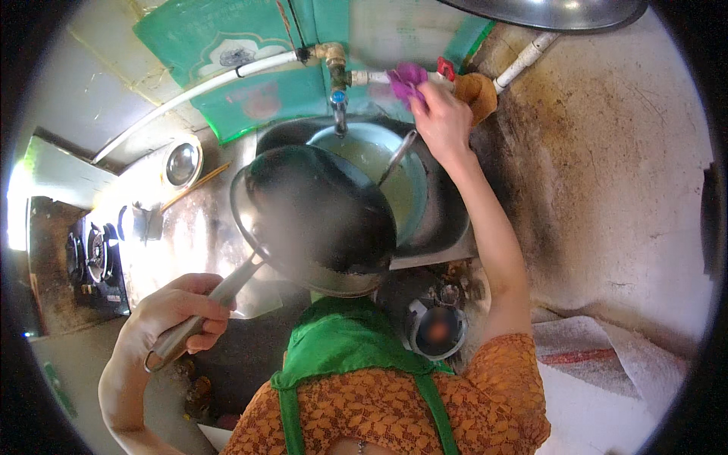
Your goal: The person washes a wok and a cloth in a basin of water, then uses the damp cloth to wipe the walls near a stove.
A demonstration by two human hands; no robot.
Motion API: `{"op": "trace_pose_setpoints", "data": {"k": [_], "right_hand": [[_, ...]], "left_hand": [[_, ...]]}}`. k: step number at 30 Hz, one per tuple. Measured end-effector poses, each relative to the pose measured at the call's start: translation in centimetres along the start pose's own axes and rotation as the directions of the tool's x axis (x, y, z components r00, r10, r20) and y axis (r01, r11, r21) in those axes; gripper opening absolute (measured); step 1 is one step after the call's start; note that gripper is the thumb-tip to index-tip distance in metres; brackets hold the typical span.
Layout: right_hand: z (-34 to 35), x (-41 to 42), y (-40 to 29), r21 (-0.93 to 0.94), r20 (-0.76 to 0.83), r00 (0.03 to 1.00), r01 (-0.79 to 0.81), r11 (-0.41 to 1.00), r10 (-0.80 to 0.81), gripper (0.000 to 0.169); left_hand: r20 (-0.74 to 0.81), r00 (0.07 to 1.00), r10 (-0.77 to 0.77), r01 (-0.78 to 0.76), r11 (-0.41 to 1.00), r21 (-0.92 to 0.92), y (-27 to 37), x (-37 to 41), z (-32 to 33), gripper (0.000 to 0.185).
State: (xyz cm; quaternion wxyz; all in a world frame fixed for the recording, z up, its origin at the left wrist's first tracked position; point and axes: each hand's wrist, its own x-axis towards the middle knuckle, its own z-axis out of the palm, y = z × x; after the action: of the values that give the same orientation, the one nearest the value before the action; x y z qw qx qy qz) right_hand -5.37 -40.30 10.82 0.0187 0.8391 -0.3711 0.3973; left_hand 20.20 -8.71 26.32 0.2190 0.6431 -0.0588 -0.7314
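Note:
My left hand [187,313] is closed around the metal handle [227,287] of a dark wok [318,210], which is held tilted over the near left part of the sink. Behind the wok, a light-blue basin [421,187] of cloudy water sits in the sink, with a metal utensil handle [398,156] sticking out of it. My right hand [441,116] grips a purple cloth [406,82] by the white pipe and its red valve handle [446,69], beside a brownish-orange cloth [476,98]. A faucet [339,111] points down over the basin.
On the counter at left are a round metal lid or bowl [182,164] and chopsticks [199,185]. A gas stove [99,253] stands farther left. Another metal pan [551,14] hangs at the top right. Below the sink is a round container [438,333]; a woven sack [586,352] lies lower right.

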Motion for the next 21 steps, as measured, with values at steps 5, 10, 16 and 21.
{"op": "trace_pose_setpoints", "data": {"k": [5,10,16,21], "right_hand": [[-2.3,-10.4,-1.2,-0.002,0.195,0.969,-0.153,0.988,0.151,0.035],[7.8,-18.4,-1.5,-0.335,0.838,0.456,-0.003,0.942,0.299,0.054],[16.5,-21.7,-0.8,-0.418,0.745,0.486,-0.193,0.888,0.456,0.036],[17.1,-25.5,4.7,-0.108,0.827,0.465,-0.419,0.902,0.315,0.024]], "left_hand": [[-0.012,0.999,-0.034,0.034,0.999,-0.018,0.6,-1.6,-0.4,0.015],[-0.034,0.998,-0.062,0.059,0.995,-0.077,0.6,-1.8,-0.2,0.016],[-0.075,0.993,-0.095,0.09,0.994,-0.07,0.6,-1.8,-0.1,0.017],[-0.016,1.0,-0.014,0.015,0.999,0.031,0.6,-0.6,0.1,0.015]]}}
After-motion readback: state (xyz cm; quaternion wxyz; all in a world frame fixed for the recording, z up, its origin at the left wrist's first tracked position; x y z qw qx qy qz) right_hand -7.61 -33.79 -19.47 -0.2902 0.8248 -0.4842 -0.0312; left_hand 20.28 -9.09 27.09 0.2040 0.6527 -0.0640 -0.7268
